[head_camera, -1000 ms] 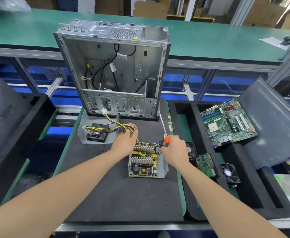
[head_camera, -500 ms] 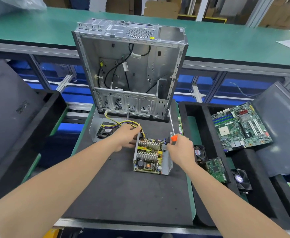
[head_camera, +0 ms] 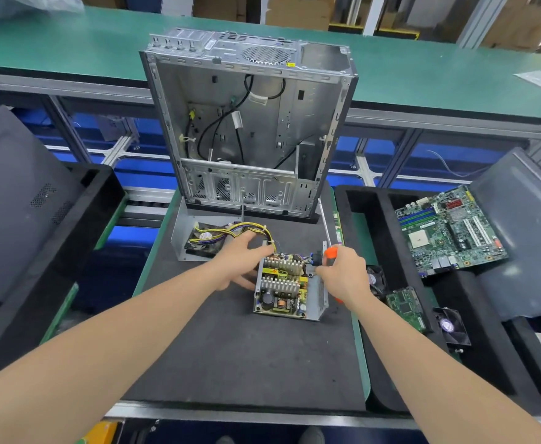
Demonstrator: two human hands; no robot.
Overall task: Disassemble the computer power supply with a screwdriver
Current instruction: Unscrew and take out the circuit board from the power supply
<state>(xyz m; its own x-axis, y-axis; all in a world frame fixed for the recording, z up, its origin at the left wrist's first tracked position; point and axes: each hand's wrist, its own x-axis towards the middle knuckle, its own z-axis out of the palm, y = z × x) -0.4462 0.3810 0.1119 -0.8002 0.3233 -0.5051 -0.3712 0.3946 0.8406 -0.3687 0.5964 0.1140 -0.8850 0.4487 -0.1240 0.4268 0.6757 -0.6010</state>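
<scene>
Since half a second ago the left hand (head_camera: pixel 237 264) has let go of the cable bundle (head_camera: pixel 230 230) and spread out, its fingers now loose and straight against the left wall of the power supply (head_camera: pixel 290 283), thumb low along the same side, holding nothing. At the unit's far right corner the right hand (head_camera: pixel 343 277) is clenched around the orange handle of a screwdriver (head_camera: pixel 330 252), and a slim metal shaft shows beyond the handle, reaching toward the foot of the computer case (head_camera: pixel 250 123). With its cover off, the power supply sits on a black mat (head_camera: pixel 246 354) between the two hands, its circuit board, heat sinks and capacitors exposed. Its yellow and black cable bundle trails left over a detached metal cover with a fan (head_camera: pixel 205 240), lying just beside the unit. Behind them the stripped computer case stands upright on the mat's far edge, a few black wires hanging inside. On the right, a black foam tray (head_camera: pixel 493 363) holds a motherboard (head_camera: pixel 448 232), a small circuit board (head_camera: pixel 405 307) and a loose fan (head_camera: pixel 448 325). On the left, a dark panel (head_camera: pixel 13 193) leans in another black tray. Beyond the case a green conveyor (head_camera: pixel 70 49) runs across the background.
</scene>
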